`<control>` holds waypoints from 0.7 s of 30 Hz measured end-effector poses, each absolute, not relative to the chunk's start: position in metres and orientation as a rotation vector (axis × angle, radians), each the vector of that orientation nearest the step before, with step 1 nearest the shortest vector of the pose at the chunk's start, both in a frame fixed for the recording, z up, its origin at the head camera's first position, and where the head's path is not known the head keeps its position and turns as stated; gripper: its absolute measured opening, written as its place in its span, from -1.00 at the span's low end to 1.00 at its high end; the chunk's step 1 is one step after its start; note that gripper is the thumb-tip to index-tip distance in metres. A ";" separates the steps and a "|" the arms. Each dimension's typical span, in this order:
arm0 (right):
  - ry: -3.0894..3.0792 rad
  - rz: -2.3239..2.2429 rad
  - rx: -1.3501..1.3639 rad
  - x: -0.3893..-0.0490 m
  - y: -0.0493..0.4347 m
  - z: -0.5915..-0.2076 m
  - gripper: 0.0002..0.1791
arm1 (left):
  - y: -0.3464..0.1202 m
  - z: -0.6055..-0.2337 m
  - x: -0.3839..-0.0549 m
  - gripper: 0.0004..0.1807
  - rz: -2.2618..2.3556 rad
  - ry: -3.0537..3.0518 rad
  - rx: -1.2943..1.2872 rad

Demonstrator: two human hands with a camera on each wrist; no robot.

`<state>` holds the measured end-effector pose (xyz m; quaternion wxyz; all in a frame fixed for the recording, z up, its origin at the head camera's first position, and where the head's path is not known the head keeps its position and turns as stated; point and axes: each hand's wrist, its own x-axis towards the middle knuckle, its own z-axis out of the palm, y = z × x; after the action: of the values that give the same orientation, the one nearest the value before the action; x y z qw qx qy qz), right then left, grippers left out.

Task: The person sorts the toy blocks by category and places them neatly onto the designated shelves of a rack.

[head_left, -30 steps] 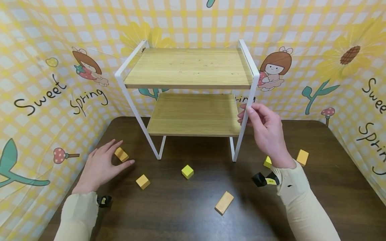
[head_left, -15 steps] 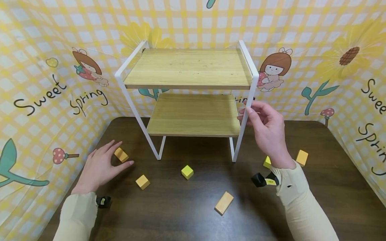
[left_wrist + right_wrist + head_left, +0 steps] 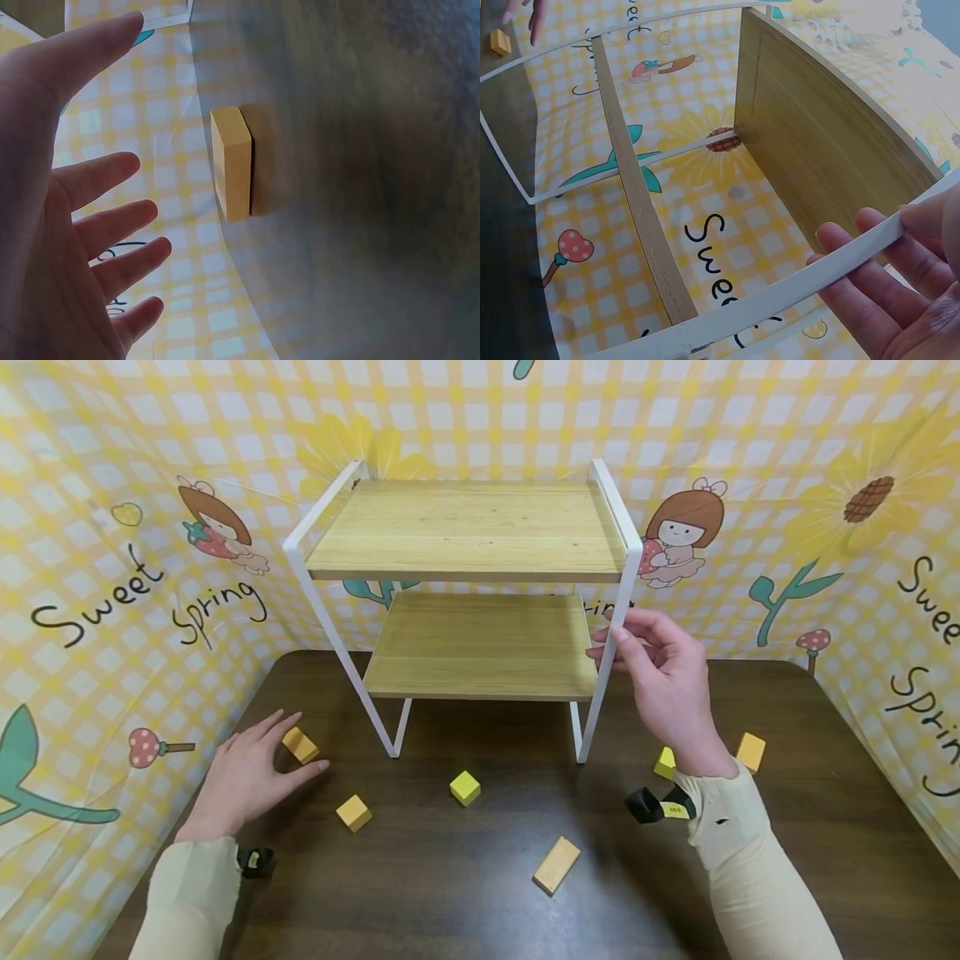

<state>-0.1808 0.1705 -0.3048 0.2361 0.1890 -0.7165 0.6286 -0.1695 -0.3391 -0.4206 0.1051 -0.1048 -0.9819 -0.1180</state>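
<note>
Hardly anything has moved since the earlier picture. Right hand [image 3: 671, 685] pinches the white post [image 3: 602, 681] of the shelf [image 3: 480, 539], near the back edge of the tabletop [image 3: 420, 885]. Left hand [image 3: 247, 777], fingers spread, waits by a block [image 3: 301, 746] near the left edge. A soft, steady pinch should stop tipping.

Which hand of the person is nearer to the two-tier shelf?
Right: the right hand holds the right front post of the shelf. The left hand is apart from it, beside an orange block on the table.

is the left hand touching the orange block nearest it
Apart: the left wrist view shows checked cloth between the fingertips of the left hand and the orange block.
</note>
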 end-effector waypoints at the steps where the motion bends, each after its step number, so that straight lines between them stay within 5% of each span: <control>1: -1.964 1.724 0.521 -0.181 0.170 -0.305 -0.79 | -0.340 -0.421 -0.170 0.02 -0.344 -2.892 -0.316; 21: -1.975 1.717 0.533 -0.181 0.171 -0.306 -0.77 | -0.351 -0.428 -0.182 0.00 -0.321 -2.986 -0.358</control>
<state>-0.1808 0.1708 -0.3056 0.2333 0.1940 -0.7191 0.6251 -0.1821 -0.3509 -0.4279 0.0586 -0.1181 -0.9856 -0.1059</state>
